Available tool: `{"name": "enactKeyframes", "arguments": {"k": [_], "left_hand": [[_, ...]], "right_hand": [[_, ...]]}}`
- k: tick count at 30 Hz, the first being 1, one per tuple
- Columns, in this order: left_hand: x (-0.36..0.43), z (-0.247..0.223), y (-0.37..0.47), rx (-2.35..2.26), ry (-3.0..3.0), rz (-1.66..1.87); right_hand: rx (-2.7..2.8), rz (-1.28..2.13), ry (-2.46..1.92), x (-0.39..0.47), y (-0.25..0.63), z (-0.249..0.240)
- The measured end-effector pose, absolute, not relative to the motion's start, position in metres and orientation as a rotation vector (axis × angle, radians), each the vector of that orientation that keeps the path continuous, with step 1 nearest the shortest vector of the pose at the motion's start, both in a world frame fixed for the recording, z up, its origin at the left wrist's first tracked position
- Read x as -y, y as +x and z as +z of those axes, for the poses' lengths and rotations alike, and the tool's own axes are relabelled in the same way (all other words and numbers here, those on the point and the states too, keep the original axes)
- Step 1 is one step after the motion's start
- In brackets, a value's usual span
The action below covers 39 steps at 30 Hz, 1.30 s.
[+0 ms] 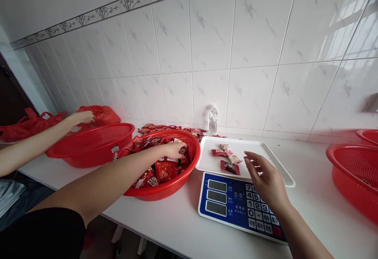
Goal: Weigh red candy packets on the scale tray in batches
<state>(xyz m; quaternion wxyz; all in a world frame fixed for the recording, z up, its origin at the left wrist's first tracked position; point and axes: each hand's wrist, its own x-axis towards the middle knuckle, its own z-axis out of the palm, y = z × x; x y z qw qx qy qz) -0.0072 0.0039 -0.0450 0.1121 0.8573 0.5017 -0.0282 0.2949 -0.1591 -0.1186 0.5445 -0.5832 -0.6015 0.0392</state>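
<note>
My left hand reaches into a red plastic basket heaped with small red snack packets. Its fingers are closed on a dark red packet at the right side of the heap. Over the right part of a white scale tray, my right hand hovers with curled fingers apart and nothing between them. To the left of its fingertips lie a pink-and-white packet, a red packet and a dark red packet. The blue keypad of the scale is partly hidden by my right wrist.
More packets lie along the wall by a clear plastic bottle. At left, another person's hand is at a red plastic bag behind a second red basket. Another red basket stands at right.
</note>
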Motion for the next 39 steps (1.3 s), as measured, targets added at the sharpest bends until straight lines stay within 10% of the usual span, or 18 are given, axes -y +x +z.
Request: {"name": "enactKeyframes", "arguments": {"k": [12,26,39], "left_hand": [[0.013,-0.073,0.014,-1.558,2.836,-0.382],[0.002,-0.043,-0.020,-1.426,2.670,0.155],[0.026,-0.080,-0.002,-1.402,2.870,-0.363]], "right_hand": [[1.417,0.050,-1.399,0.161,0.294,-0.124],[1.427,0.056,-1.420,0.163,0.294,-0.124],[1.436,0.032,-1.374,0.162,0.295,-0.123]]}}
